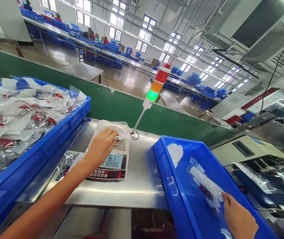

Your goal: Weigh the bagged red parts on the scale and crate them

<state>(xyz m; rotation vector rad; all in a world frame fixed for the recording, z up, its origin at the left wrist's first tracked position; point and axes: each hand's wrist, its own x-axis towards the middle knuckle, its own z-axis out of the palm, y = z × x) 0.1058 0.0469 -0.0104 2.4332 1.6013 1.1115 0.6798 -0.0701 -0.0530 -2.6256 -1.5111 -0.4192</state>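
- Two blue plastic crates: left crate point(64, 116) heaped with clear bags point(12, 113) of red parts point(24, 107); right crate point(168, 172) holding one bag point(203, 181);
- left hand point(100, 146) flat, fingers point(110, 134) open, on a clear packet point(114, 127) atop the scale point(113, 166);
- right hand point(238, 215) open, just beside the right crate's bag.

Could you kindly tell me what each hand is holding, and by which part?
Left hand lies on top of a plastic bag on the scale; right hand's hold unclear.

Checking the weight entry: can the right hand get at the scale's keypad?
Probably yes: the right hand must lift over the blue crate's wall; the left hand sits beyond the keypad.
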